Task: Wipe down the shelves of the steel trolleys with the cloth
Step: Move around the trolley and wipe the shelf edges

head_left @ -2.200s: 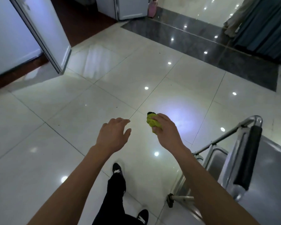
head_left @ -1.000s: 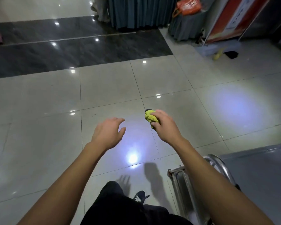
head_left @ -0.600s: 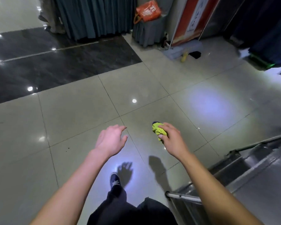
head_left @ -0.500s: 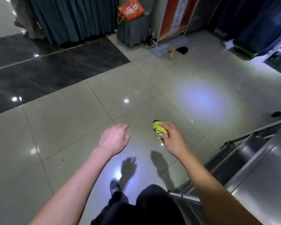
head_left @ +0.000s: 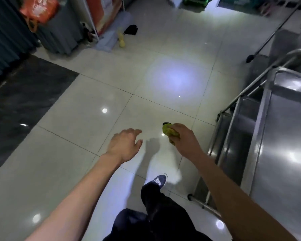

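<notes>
Head camera first, and it is the only view: floor tiles (head_left: 80, 129) are filling most of the picture, pale and glossy, with a dark stone strip running along the left. The person is standing beside a steel trolley (head_left: 283, 153), which is sitting at the right edge with its top shelf catching the light and a lower shelf (head_left: 240, 136) showing beneath the rail. The right hand (head_left: 184, 141) is gripping a bunched yellow-green cloth (head_left: 169, 132), fingers curled round it, and is hanging in the air over the floor, near the trolley's corner but not touching it. The left hand (head_left: 125, 143) is holding nothing, fingers loosely spread and reaching forward. One shoe (head_left: 159, 180) is stepping ahead on the tiles. Far off, an orange bag (head_left: 38, 9) is resting on a grey draped stand by a curtain.

Judging by this, the person is walking into position, and no wiping is going on yet. The next move calls for turning toward the trolley, bringing the cloth down flat on a shelf, and perhaps steadying the frame with the free hand, since it may roll.
</notes>
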A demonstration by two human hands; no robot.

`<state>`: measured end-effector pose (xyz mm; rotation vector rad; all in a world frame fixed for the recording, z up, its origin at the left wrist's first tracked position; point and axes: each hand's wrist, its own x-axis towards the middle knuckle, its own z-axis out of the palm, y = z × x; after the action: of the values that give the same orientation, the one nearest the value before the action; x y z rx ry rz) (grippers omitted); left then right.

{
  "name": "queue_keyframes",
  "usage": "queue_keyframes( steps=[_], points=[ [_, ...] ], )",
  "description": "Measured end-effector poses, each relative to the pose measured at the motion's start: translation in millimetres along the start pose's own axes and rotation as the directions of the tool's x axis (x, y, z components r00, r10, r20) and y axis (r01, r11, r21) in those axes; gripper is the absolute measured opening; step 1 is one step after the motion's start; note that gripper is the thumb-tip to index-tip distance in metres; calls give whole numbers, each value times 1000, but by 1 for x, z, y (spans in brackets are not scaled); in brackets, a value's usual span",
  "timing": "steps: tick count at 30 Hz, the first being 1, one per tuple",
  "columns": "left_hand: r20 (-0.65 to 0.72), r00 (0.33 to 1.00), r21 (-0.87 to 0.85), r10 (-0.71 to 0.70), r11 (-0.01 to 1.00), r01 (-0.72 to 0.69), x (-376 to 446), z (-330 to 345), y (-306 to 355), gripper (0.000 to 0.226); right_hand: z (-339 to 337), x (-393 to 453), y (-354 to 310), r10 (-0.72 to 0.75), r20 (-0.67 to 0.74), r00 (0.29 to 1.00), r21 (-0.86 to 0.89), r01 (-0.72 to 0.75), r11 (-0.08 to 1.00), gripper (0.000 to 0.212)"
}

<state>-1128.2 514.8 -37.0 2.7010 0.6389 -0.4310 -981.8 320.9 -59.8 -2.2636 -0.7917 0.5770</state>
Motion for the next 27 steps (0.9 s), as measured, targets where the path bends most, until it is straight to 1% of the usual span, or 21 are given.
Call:
queue_keyframes(
  steps=[2, 5, 8, 11, 14, 17, 20, 23, 25, 27],
  points=[
    [53, 997, 54, 58, 997, -61, 34, -10, 11, 49, -17, 22, 10, 54, -33, 998, 20, -54, 998, 30],
    [85, 989, 75, 120, 989, -126, 78, -22, 30, 49, -43, 46, 22, 77, -68, 995, 25, -76, 997, 29],
    [113, 972, 92, 207, 972, -218, 119, -32, 58, 49, -66, 54, 33, 108, -116, 987, 87, -98, 991, 31],
    [153, 937, 114, 313, 937, -332, 162, -39, 88, 48, -84, 59, 52, 192, -180, 965, 120, -173, 978, 32],
    [204, 889, 109, 411, 893, -438, 205, -39, 116, 48, -100, 64, 73, 296, -258, 920, 162, -261, 952, 31],
    [280, 825, 114, 492, 836, -537, 249, -32, 142, 48, -110, 69, 94, 398, -319, 860, 208, -347, 915, 32],
    [347, 746, 129, 569, 759, -639, 298, -23, 162, 47, -108, 83, 111, 517, -347, 782, 254, -452, 855, 32],
    [452, 644, 113, 617, 677, -727, 353, -19, 173, 46, -100, 101, 113, 629, -355, 692, 331, -536, 777, 35],
    [520, 578, 74, 629, 641, -764, 389, -23, 181, 44, -94, 111, 107, 688, -391, 612, 394, -564, 726, 36],
    [552, 537, 36, 638, 625, -779, 421, -31, 189, 43, -88, 122, 97, 751, -393, 531, 465, -590, 660, 36]
  ],
)
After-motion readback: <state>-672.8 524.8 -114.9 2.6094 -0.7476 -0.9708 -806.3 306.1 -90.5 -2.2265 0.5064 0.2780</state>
